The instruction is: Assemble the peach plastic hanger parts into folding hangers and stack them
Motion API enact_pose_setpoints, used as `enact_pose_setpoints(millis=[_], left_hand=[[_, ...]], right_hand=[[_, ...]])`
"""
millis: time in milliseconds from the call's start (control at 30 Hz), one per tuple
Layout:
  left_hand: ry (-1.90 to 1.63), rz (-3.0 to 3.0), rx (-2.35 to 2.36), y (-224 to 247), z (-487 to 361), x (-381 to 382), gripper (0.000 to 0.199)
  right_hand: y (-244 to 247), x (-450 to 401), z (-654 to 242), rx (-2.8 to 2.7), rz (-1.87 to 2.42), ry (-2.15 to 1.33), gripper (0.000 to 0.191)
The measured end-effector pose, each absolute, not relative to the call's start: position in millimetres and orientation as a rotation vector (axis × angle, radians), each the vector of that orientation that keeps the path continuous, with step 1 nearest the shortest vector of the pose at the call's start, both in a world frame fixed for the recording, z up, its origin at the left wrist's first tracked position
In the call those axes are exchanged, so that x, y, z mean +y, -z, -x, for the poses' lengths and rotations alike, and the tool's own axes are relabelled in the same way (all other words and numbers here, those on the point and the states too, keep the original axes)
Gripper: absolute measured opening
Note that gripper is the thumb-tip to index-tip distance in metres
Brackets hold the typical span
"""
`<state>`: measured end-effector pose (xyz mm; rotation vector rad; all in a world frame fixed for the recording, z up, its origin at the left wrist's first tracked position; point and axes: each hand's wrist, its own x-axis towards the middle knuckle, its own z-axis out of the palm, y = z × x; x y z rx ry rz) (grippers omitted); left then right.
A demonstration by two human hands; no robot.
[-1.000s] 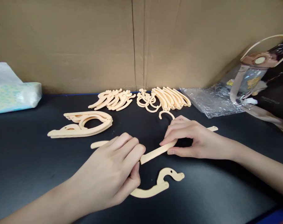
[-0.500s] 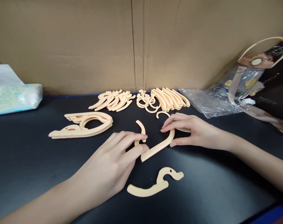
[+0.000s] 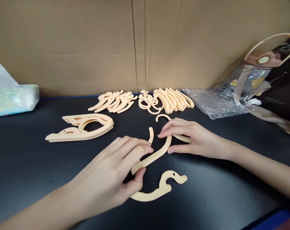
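Observation:
A cream folding hanger, partly put together, lies between my hands; its hook (image 3: 163, 117) points up and away from me. My right hand (image 3: 190, 137) grips the hanger at its top joint, fingers over it and thumb against the near arm (image 3: 156, 155). My left hand (image 3: 121, 163) has its fingers over a curved hanger piece (image 3: 151, 134), whose lower part they hide. Its thumb stands below the arm's near end. A jointed pair of hanger pieces (image 3: 152, 195) lies on the table nearest me, partly covered by the left thumb.
Stacked folded hangers (image 3: 87, 137) lie at left on the black table (image 3: 20, 172). At the back are curved pieces (image 3: 115, 101), hooks (image 3: 149, 103) and hanger arms (image 3: 174, 100). A tissue pack (image 3: 15, 99) is left; clear plastic (image 3: 211, 102) and a strapped bottle (image 3: 251, 78) are right.
My left hand's thumb has come into view and the hand has moved the curved piece rightward, closer to the hanger. My right hand has shifted slightly left with the hanger.

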<state>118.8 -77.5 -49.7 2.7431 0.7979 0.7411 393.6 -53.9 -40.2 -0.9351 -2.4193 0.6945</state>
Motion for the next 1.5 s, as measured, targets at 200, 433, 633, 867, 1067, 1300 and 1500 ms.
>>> enact_pose_setpoints(millis=[200, 433, 633, 867, 1067, 1300, 1500], left_hand=[[-0.697, -2.758, 0.752, 50.6, -118.0, -76.5, 0.042], [-0.634, -2.801, 0.712, 50.2, -117.1, -73.6, 0.046], [-0.698, -2.886, 0.738, 52.1, -117.5, -72.1, 0.036], [-0.773, -3.003, 0.949, 54.6, -116.1, -65.2, 0.028], [-0.677, -2.985, 0.912, 58.7, -114.4, -66.7, 0.033], [-0.652, -2.958, 1.019, 56.5, -117.0, -65.8, 0.026], [-0.607, -3.006, 1.154, 50.7, -117.5, -65.5, 0.031]], right_hand=[[42.9, -52.6, -393.7, -2.389, 0.871, -0.686, 0.031], [36.2, -55.8, -394.5, -2.462, 0.786, -0.736, 0.034], [33.9, -57.5, -393.1, -2.435, 0.631, -0.763, 0.04], [37.0, -57.7, -394.1, -2.378, 0.636, -0.748, 0.033], [38.6, -60.3, -390.3, -2.327, 0.649, -0.729, 0.022], [34.2, -67.5, -383.4, -2.266, 0.804, -0.673, 0.027], [29.1, -79.1, -385.3, -2.409, 0.773, -0.561, 0.044]])
